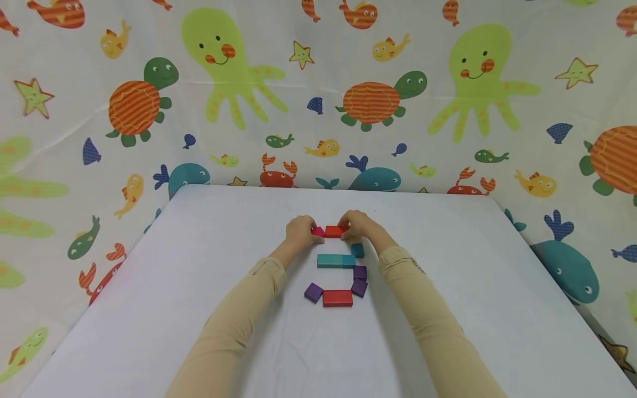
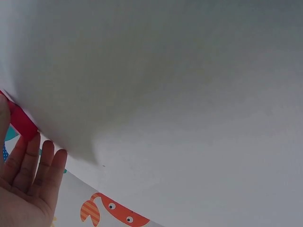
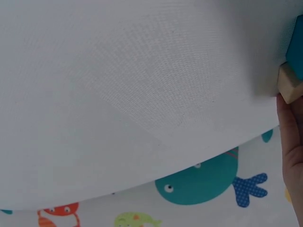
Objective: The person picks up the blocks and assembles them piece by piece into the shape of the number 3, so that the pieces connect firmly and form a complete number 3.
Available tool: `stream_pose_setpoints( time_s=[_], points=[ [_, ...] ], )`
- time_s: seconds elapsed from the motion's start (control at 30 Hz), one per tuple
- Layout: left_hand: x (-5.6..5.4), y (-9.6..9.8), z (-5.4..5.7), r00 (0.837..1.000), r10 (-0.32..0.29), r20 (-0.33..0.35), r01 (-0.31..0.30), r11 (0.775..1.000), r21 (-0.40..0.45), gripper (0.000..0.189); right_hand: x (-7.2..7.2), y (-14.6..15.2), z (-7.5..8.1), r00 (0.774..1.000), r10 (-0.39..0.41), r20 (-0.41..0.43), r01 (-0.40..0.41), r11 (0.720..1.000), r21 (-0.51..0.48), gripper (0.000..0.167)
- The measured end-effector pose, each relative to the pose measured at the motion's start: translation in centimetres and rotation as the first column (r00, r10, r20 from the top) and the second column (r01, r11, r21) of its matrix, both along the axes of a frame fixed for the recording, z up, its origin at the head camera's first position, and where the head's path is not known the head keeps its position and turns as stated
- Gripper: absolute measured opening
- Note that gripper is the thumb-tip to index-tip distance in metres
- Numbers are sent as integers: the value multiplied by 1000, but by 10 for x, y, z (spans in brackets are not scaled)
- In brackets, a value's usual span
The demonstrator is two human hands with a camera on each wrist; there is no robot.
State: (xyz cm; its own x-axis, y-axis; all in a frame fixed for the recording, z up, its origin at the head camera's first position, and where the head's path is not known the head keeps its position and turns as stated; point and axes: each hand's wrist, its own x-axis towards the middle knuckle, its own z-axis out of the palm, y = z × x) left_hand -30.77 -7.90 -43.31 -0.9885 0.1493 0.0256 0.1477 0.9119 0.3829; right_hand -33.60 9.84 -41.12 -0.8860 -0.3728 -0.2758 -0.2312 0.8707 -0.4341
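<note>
On the white table, coloured blocks form a shape like the numeral 3. My left hand (image 1: 299, 232) pinches a small pinkish-red block (image 1: 318, 232) at the top left; this block (image 2: 22, 123) also shows between thumb and fingers in the left wrist view. Beside it lies a red block (image 1: 333, 231), its right end between the thumb and fingers of my right hand (image 1: 359, 225). In the right wrist view, a finger of that hand touches a plain wooden block (image 3: 289, 85) against a blue block (image 3: 296, 49). The right hand partly covers the wooden block in the head view.
Nearer are a teal block (image 1: 328, 261) with a blue block (image 1: 349, 261), several purple blocks (image 1: 360, 272) and another red block (image 1: 337, 298). A sea-animal curtain (image 1: 318, 88) hangs behind the table (image 1: 199, 265).
</note>
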Motion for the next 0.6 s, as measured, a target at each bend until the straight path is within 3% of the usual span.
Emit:
stream_pose_setpoints(
  time_s=[0.6],
  points=[
    [2, 1, 3, 1000, -8, 2, 8, 1000, -24, 42, 1, 2, 0, 1000, 21, -8, -21, 1000, -15, 36]
  ],
)
